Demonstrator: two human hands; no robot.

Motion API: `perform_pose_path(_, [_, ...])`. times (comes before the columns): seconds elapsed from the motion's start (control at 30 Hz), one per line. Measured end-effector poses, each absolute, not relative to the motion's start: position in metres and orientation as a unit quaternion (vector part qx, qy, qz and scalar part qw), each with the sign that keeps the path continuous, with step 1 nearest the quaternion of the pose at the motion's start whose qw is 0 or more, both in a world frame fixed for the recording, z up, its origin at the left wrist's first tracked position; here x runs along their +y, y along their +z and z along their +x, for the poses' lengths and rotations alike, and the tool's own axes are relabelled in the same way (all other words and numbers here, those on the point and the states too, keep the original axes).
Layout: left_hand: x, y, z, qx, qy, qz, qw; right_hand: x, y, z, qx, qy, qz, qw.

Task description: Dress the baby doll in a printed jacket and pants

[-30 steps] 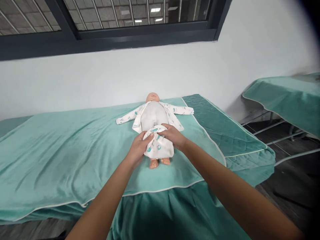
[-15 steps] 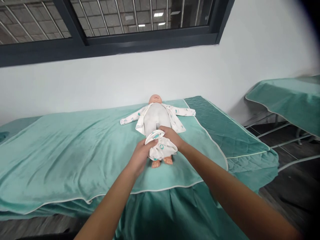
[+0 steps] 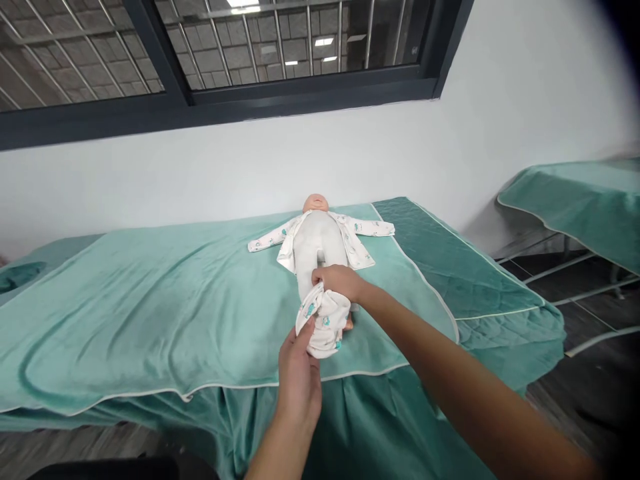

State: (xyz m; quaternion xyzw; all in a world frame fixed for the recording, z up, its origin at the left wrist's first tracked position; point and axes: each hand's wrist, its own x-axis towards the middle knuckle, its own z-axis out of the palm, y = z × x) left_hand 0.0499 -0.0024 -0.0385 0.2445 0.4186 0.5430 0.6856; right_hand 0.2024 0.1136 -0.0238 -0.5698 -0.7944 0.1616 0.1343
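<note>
Two hands, one garment in the head view, the only view you have. Your left hand (image 3: pixel 299 380) has the near side of the printed cloth (image 3: pixel 325 327) clamped, thumb over the rim. Your right hand (image 3: pixel 340 280) has its fingers curled onto the upper edge; thumb hidden, but it reads as a pinch.

Cloth sits at the lower legs of the doll (image 3: pixel 317 233), which lies face up on the green cover (image 3: pixel 200 300), head toward the wall (image 3: pixel 350 153). One foot (image 3: pixel 349 323) peeks out beside the cloth; you can't see the other, so whether it's inside the cloth can't be told.

Risks, my read: pull hard on a snagged heel and you'd drag the whole doll down the cover. Tug with uneven hands and the cloth could twist, since it's bunched. Your right forearm and hand mask part of the legs, so a caught fold could go unnoticed. Loose cover could ruck up if the doll slides.

Looks: cloth is white with small teal prints, gathered into a soft crumpled ring, opening toward your left hand. Open top (image 3: pixel 361 252) has a similar print, spread either side of the pale torso, sleeves out.
</note>
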Motion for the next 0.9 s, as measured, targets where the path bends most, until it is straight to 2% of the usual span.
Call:
perform_pose_path(0.17, [-0.009, -0.075, 0.039, 0.463, 0.592, 0.245, 0.613, 0.108, -0.023, 0.198, -0.797, 0.145, -0.573, 0.123])
perform_pose_path(0.37, [0.013, -0.097, 0.019, 0.554, 0.497, 0.411, 0.527, 0.106, -0.021, 0.198, -0.791, 0.140, -0.581, 0.128])
perform_pose_path(0.57, [0.038, -0.077, 0.018, 0.454, 0.443, 0.391, 0.667, 0.107, -0.025, 0.201, -0.775, 0.152, -0.593, 0.154])
perform_pose_path(0.73, [0.066, -0.072, 0.017, 0.456, 0.477, 0.508, 0.553, 0.109, -0.026, 0.205, -0.756, 0.165, -0.602, 0.196])
perform_pose_path(0.9, [0.086, -0.076, 0.009, 0.449, 0.454, 0.606, 0.474, 0.109, -0.023, 0.207, -0.763, 0.189, -0.587, 0.192])
